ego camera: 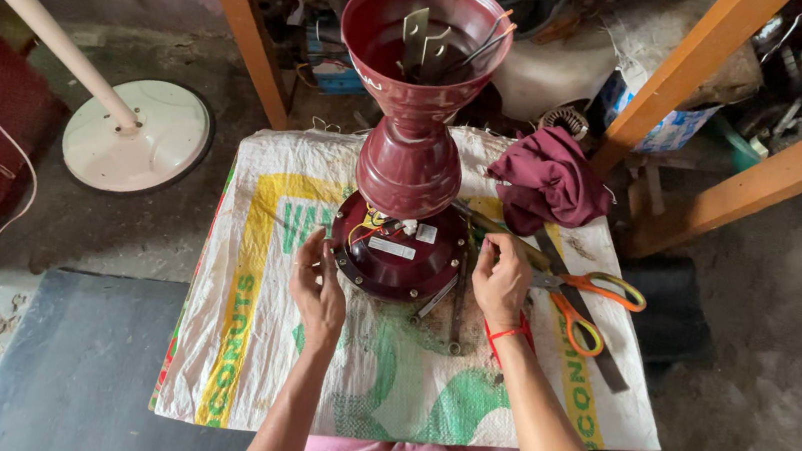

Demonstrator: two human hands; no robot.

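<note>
Both my hands are loosely open, left hand (318,287) and right hand (500,282) resting on the rim of the maroon ceiling fan motor (398,250) sitting on the woven sack (247,339). Looks heavy, rigid metal, so I'd grip the rim. Orange scissors (588,302) lie nearby.

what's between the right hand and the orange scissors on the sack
In the head view, a dark flat metal strip and a tool shaft cross the woven sack between the right hand and the orange-handled scissors; otherwise only sack shows.
</note>
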